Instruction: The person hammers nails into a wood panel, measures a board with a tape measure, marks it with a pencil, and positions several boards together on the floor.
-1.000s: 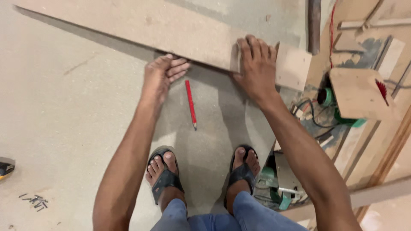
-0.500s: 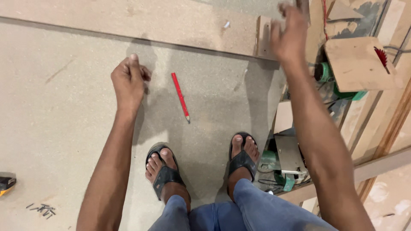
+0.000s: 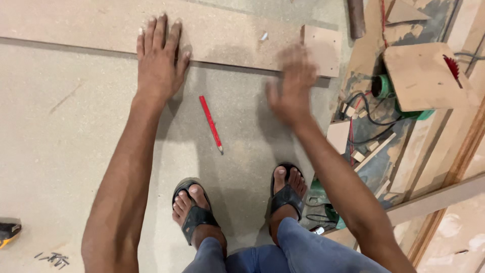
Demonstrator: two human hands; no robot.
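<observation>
Sawdust-pale particleboard flooring carries a long board strip [image 3: 227, 35], pinned flat by the open-fingered left hand [image 3: 157, 63] while the blurred, empty right hand [image 3: 290, 86] hovers open above a loose red pencil [image 3: 210, 124], which could roll underfoot.

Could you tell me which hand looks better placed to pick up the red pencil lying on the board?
Probably the right hand: it hovers free, while the left hand lies flat on the long strip. The red pencil lies between them.
</observation>
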